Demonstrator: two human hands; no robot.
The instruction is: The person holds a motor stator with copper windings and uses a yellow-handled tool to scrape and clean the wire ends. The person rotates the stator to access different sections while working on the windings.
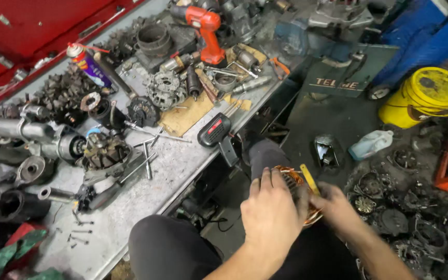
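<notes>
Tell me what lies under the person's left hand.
The left hand rests on a round part wound with copper wire. Only its upper edge and right side show; the rest is covered. The right hand holds a yellow-handled tool against it.

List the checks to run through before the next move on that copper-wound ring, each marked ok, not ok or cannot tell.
1. Left hand steadies the copper-wound ring: ok, its fingers lie over the ring's top.
2. Right hand has a grip on the yellow-handled tool: cannot tell, the hand is blurred.
3. Ring is supported from below: ok, it sits over the lap, by the knee.
4. Tool tip placement on the windings: cannot tell, hidden by the fingers.
5. Black and red power tool sits securely on the workbench: not ok, it overhangs the edge beside the knee.
</notes>
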